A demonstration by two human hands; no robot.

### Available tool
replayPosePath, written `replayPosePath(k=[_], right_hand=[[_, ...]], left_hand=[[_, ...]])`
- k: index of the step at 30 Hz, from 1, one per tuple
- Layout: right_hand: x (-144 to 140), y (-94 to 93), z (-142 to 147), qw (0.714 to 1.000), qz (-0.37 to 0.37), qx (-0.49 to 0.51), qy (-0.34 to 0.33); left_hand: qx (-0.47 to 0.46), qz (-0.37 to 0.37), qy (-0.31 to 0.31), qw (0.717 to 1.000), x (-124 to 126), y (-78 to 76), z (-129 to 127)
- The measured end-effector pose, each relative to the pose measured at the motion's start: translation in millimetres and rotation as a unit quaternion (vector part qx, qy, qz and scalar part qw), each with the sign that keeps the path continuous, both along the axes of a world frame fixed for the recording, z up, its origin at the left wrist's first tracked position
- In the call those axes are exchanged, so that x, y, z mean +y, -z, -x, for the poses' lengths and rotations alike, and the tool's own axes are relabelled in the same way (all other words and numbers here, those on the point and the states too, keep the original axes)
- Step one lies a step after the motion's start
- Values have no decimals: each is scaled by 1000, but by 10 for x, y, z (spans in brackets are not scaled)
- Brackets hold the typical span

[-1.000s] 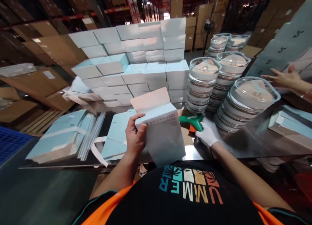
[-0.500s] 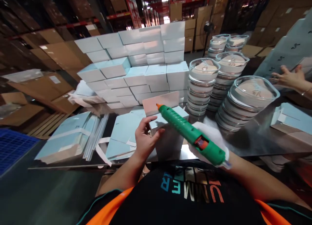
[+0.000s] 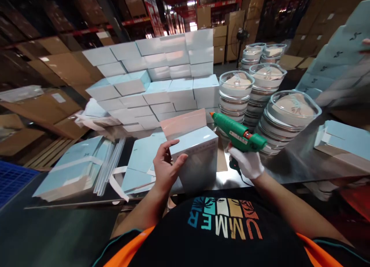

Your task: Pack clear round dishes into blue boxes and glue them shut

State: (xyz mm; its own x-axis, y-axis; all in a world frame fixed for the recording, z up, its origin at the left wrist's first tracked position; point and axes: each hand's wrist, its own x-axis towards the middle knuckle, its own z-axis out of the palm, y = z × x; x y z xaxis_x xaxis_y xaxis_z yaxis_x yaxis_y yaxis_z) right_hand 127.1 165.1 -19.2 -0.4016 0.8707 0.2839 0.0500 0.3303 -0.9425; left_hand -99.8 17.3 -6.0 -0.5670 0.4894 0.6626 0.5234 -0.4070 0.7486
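Note:
My left hand (image 3: 165,169) grips the left side of a pale blue carton (image 3: 196,159) that stands on the metal table (image 3: 300,163), its pinkish lid flap (image 3: 182,123) raised behind. My right hand (image 3: 246,161), in a white glove, holds a green glue gun (image 3: 237,131) just right of the carton. The gun's orange nozzle points left, level with the carton's top right corner and just short of it.
Flat blue carton blanks (image 3: 73,166) and white strips lie at the left. A wall of stacked blue boxes (image 3: 162,78) stands behind. Stacks of clear lidded bowls (image 3: 286,118) crowd the right. More blue cartons (image 3: 343,137) lie at far right.
The carton has been set upright on the table. My right hand drew the glue gun from over the carton back to its right side. The other person's hand at right has left view.

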Motion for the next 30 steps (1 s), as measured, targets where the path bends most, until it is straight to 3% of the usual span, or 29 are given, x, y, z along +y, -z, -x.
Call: replayPosePath(k=[2, 4, 7, 9, 11, 13, 15, 17, 21, 26, 30], right_hand=[[127, 165, 61, 994, 106, 26, -16], [272, 316, 121, 984, 176, -25, -27], [494, 465, 128, 968, 158, -194, 2], [589, 489, 85, 959, 124, -253, 30], [595, 445, 46, 958, 97, -264, 47], [498, 329, 47, 976, 63, -206, 34], [332, 147, 101, 996, 41, -70, -30], [162, -72, 189, 991, 41, 55, -112], [10, -417, 312, 978, 45, 73, -190], [175, -430, 237, 976, 18, 39, -216], [287, -315, 114, 965, -148, 15, -217]], left_hand=[[-38, 11, 4, 999, 0, -1, 24], [-81, 24, 11, 996, -1, 14, 45], [-139, 37, 30, 989, -7, 52, 75], [-154, 41, 37, 987, -4, 77, 94], [-146, 40, 35, 988, 11, 97, 106], [-121, 38, 30, 991, 37, 112, 105], [-93, 35, 32, 994, 70, 121, 93], [-72, 38, 49, 995, 104, 121, 79], [-59, 58, 107, 991, 169, 111, 74], [-10, -16, 126, 992, 280, 144, 69], [12, -109, 151, 982, 324, 145, 61]])
